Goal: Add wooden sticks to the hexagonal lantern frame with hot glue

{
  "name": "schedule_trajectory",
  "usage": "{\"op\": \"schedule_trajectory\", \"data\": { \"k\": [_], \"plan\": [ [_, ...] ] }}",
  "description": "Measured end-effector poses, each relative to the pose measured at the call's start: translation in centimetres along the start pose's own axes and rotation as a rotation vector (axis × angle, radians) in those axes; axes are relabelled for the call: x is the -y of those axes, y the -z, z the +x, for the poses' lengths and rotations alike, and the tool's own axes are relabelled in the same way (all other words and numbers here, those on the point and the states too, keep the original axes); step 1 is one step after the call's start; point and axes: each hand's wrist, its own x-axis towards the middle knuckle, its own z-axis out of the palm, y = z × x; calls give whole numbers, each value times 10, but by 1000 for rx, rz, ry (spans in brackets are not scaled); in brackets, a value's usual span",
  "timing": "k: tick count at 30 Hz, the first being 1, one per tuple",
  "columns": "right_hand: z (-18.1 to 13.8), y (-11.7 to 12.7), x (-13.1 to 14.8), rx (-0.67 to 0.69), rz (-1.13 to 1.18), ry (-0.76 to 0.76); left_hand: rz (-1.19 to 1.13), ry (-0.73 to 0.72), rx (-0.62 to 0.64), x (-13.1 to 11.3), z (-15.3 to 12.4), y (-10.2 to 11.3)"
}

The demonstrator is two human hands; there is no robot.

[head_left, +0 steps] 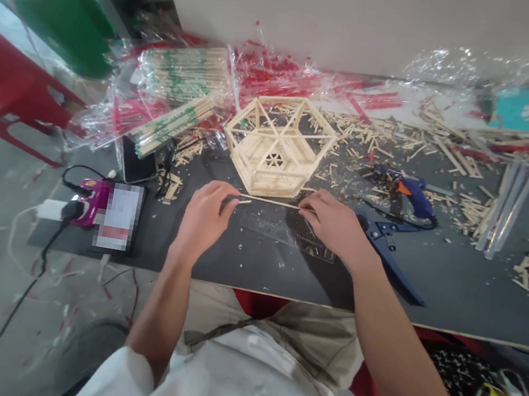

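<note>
A thin wooden stick (271,202) runs level between my two hands, just in front of a hexagonal frame (277,183) built of wooden sticks. My left hand (205,215) is closed with its fingertips at the stick's left end, and a short stick piece (244,202) shows by the thumb. At the other end, my right hand (333,226) pinches the same stick; a second stick tip (307,189) pokes out near its fingers. Under the stick, a clear ruler (264,226) lies flat on the dark tabletop (227,266), partly covered by my right hand.
Blue-handled cutters (397,271) and a blue glue gun (417,195) lie to the right, near clear glue sticks (511,205). Bundled sticks (184,73) and plastic wrappers fill the back left. A phone (118,217) and purple power strip (91,203) sit left. Stick offcuts (406,140) are scattered behind.
</note>
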Motion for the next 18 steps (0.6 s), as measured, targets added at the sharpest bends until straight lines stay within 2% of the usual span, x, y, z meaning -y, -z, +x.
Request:
{"op": "schedule_trajectory", "data": {
  "k": [5,11,15,18],
  "plan": [
    [-6,5,2,-52,15,35,140,-109,86,-6,13,2],
    [-13,28,13,-219,291,161,194,-246,158,-11,-4,-1],
    [-5,39,22,-308,453,274,161,-225,142,-23,-21,0],
    [2,49,25,-268,532,316,48,-158,111,-31,-31,1]
  ]
}}
